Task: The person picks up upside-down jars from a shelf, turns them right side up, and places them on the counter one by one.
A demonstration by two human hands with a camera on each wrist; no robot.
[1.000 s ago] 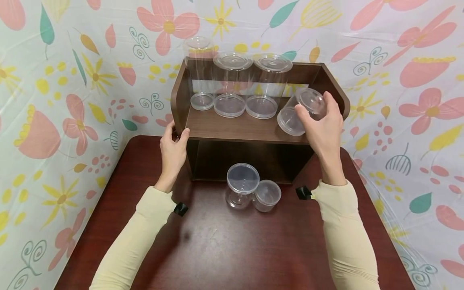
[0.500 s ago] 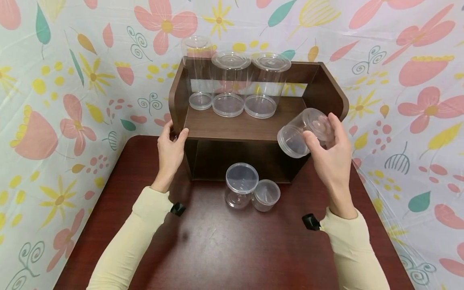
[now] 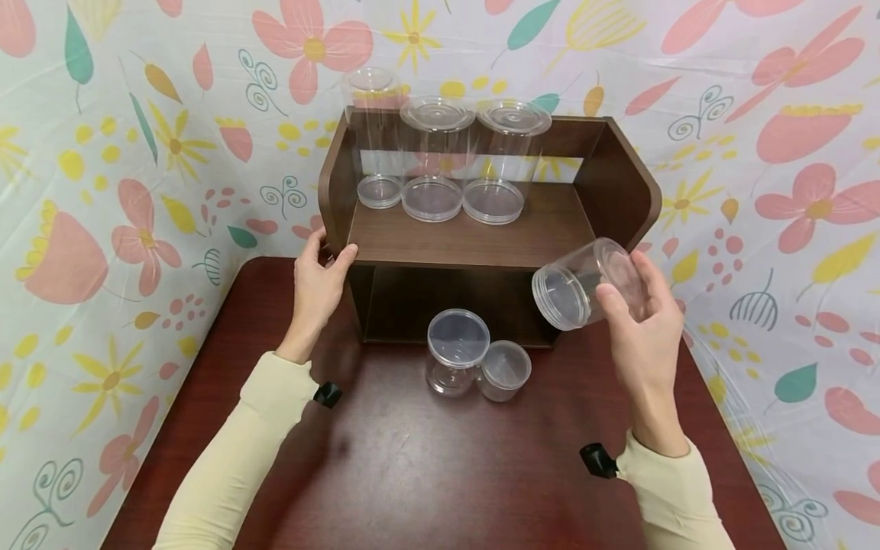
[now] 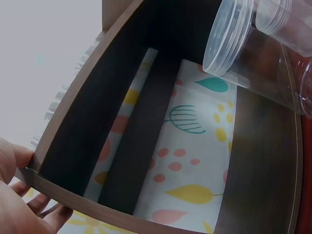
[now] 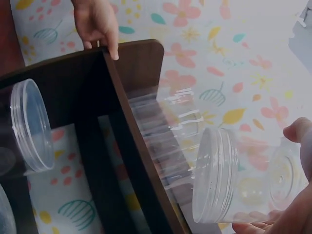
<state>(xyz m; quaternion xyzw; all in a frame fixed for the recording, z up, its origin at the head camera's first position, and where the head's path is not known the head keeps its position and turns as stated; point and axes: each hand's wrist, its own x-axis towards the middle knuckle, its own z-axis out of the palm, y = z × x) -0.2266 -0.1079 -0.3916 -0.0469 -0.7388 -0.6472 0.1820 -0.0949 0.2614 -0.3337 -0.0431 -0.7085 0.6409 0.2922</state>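
My left hand (image 3: 319, 294) grips the left side panel of a brown two-level shelf (image 3: 474, 248), with the thumb on its front edge; the left wrist view shows the fingers curled around the panel edge. Off the shelf's right front corner, my right hand (image 3: 649, 340) holds a clear plastic jar (image 3: 567, 286) by its plain end. This jar is tilted, and its ridged, frosted lid end (image 5: 214, 175) points left, away from the palm. On the upper level stand a slim tall jar (image 3: 376, 137) and two wider jars, the left (image 3: 433, 156) beside the right (image 3: 498, 156).
A larger lidded jar (image 3: 457, 344) and a smaller one (image 3: 505, 370) stand side by side on the dark red table (image 3: 426, 473), before the lower compartment (image 3: 412, 302). Flower-patterned cloth (image 3: 172, 191) surrounds the table at the back and both sides.
My right hand has lifted the jar off the right end of the upper level and brought it down and toward me, tilting it further. The left hand stays on the side panel.
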